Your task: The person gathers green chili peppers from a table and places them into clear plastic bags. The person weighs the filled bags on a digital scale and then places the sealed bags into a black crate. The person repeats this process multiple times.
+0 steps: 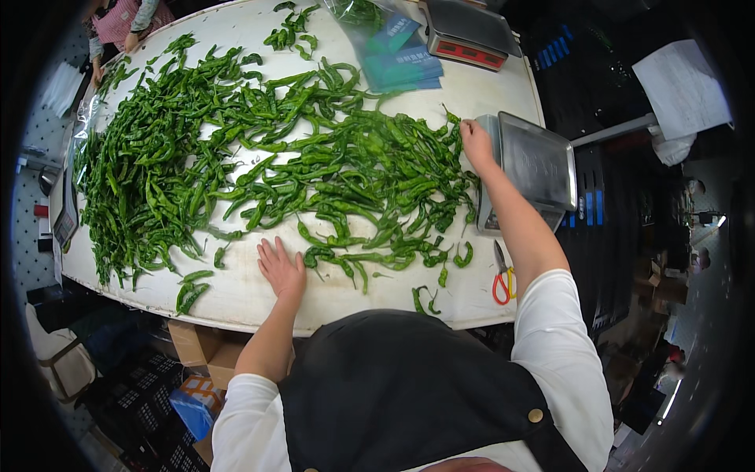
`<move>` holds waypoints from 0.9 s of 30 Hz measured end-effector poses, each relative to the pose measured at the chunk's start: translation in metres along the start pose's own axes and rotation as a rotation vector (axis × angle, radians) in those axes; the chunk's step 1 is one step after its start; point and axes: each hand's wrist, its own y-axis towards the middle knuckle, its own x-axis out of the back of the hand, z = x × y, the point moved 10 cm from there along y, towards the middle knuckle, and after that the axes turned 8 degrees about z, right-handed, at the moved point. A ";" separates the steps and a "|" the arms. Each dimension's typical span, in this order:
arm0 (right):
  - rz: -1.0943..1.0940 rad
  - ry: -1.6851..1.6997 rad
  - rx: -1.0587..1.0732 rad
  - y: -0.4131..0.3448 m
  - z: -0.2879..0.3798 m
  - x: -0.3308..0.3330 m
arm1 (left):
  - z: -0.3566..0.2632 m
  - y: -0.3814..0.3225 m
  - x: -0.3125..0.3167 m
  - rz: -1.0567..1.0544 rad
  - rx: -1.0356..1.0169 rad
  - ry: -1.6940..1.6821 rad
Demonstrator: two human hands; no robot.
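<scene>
Long green peppers [354, 159] are spread in a broad heap over the white table [230, 289]. My left hand [281, 268] rests palm down on the bare tabletop near the front edge, fingers apart and holding nothing. My right hand [476, 141] reaches to the heap's right end, with curled fingers beside a pepper [453, 118]; whether it grips that pepper is hidden. Just right of it stands a digital scale with a metal tray [537, 159], the tray bare. Scissors [501, 283] with red and yellow handles lie below the scale.
A second scale [469, 35] with a red display panel stands at the back right, beside clear plastic bags with blue printed panels [401, 56]. Another scale [63, 206] sits at the left edge. At the far left corner a person's hand [131, 42] is near the peppers. Black crates [590, 236] flank the right side.
</scene>
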 end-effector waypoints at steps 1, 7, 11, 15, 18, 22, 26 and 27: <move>-0.014 -0.020 -0.002 0.027 -0.011 -0.005 | -0.001 0.000 0.000 0.003 0.000 0.011; 0.153 -0.454 -0.105 0.113 -0.030 -0.065 | -0.004 0.001 0.005 0.046 0.009 -0.005; 0.186 -0.409 0.014 0.135 -0.046 -0.091 | -0.008 0.003 0.006 0.049 0.001 -0.013; 0.141 -0.069 -0.068 0.140 -0.058 -0.097 | -0.006 0.005 0.003 0.068 0.024 0.008; 0.094 0.005 -0.064 0.135 -0.055 -0.095 | -0.004 0.003 0.001 0.076 0.032 0.011; 0.100 0.157 0.044 0.120 -0.018 -0.098 | -0.005 0.005 0.001 0.067 0.023 0.017; 0.364 0.063 0.333 0.099 0.059 -0.117 | -0.005 0.007 0.000 0.070 0.009 0.016; 0.336 -0.058 0.711 0.069 0.111 -0.115 | -0.005 0.006 0.000 0.075 0.015 0.018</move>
